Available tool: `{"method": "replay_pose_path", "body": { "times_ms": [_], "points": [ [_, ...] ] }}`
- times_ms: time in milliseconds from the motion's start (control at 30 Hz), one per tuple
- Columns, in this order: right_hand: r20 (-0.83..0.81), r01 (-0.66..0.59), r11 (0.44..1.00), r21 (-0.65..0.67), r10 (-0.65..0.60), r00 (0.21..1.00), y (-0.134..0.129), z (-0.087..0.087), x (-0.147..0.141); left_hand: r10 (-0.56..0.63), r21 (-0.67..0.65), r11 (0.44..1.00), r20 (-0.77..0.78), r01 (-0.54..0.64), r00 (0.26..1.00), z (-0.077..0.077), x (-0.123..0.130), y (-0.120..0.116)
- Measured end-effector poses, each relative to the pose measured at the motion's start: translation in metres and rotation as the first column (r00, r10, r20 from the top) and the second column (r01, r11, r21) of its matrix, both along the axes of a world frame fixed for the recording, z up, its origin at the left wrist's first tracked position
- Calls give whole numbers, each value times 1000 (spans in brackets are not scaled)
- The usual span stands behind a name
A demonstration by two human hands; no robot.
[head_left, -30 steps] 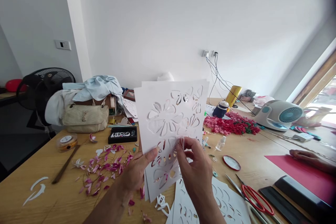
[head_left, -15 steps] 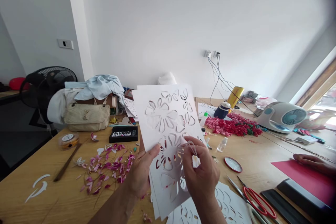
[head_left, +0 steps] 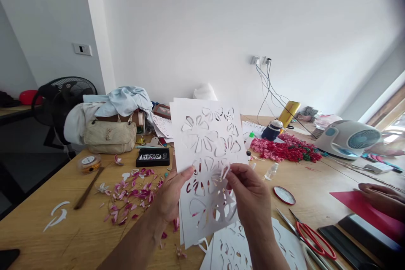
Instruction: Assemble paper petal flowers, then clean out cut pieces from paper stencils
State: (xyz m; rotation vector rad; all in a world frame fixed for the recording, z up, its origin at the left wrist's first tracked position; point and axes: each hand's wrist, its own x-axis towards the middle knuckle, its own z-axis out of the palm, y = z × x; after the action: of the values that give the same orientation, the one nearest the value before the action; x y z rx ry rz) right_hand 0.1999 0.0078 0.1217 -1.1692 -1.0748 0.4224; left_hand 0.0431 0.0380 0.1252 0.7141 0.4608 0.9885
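White paper sheets with flower-shaped cut-outs are raised above the table in front of me. My left hand is closed on their left edge, its thumb lying on the front sheet. At the right side of the sheets, the thumb and forefinger of my right hand pinch a small white paper loop. More cut sheets lie on the table below my hands. Pink petals on thin stems are spread to the left of the sheets.
Scissors and a round red-rimmed lid lie at the right. Another person's hand rests on red paper. A handbag, a black case, pink-red flowers and a small fan stand farther back.
The view has shifted slightly, moving the background rightward. My right hand has turned and now pinches the white strip nearer the sheet; the sheets are tilted a little differently.
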Motion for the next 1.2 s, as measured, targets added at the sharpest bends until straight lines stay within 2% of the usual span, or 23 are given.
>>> {"method": "replay_pose_path", "body": {
  "times_ms": [100,167,233,267,333,400,467,500,567,633,667,733,800,833,867,900,933,1000,1033,1100,1200],
  "points": [
    [-188,41,996,84,-24,982,-1,6,5,72,16,997,-13,-72,997,-1,-4,5],
    [-209,65,993,99,-43,977,-7,10,10,179,25,984,-7,-179,984,-1,-9,10],
    [-162,70,996,60,-59,985,-15,9,18,324,34,945,11,-325,946,1,-15,16],
    [-114,58,998,0,-57,992,-19,5,21,399,50,915,30,-400,917,2,-18,19],
    [8,-16,979,-201,18,1000,-24,-9,25,520,92,845,86,-526,850,5,-23,23],
    [153,-86,898,-432,167,974,-24,-32,23,603,130,776,136,-617,786,8,-27,26],
    [344,-45,823,-567,286,894,-20,-58,16,629,143,748,160,-648,761,9,-28,26],
    [456,8,811,-586,321,830,-18,-71,11,619,141,755,165,-640,768,10,-28,26],
    [618,70,815,-576,378,689,-14,-93,1,578,128,789,173,-600,797,9,-27,26],
    [690,63,831,-552,414,594,-14,-103,-5,533,103,826,176,-554,828,7,-25,25],
    [704,57,833,-550,426,568,-17,-102,-5,514,87,842,173,-533,840,6,-24,25],
    [712,83,817,-570,441,547,-25,-89,-1,476,53,870,162,-489,864,3,-23,26],
    [696,119,793,-598,440,567,-37,-64,5,447,28,889,154,-456,881,1,-21,27],
    [687,108,798,-593,433,584,-43,-50,7,433,16,898,151,-440,889,0,-20,26],
    [703,99,855,-510,348,620,-47,-35,8,410,3,910,150,-416,899,0,-18,25],
    [740,113,925,-363,213,638,-51,-22,8,376,-10,925,153,-379,914,-1,-16,24],
    [773,142,969,-201,68,631,-52,-12,6,324,-21,945,161,-325,932,-1,-14,22],
    [818,173,983,67,-153,554,-48,1,-4,185,-28,983,187,-183,965,0,-9,16],
    [842,175,975,140,-210,497,-42,2,-10,114,-23,993,200,-112,973,0,-7,13],
    [895,160,969,188,-236,379,-30,-1,-22,29,-14,1000,212,-26,977,0,-4,9],
    [945,186,966,178,-220,242,-16,-11,-34,52,-41,998,211,-45,976,-1,-1,6]
  ]
}}
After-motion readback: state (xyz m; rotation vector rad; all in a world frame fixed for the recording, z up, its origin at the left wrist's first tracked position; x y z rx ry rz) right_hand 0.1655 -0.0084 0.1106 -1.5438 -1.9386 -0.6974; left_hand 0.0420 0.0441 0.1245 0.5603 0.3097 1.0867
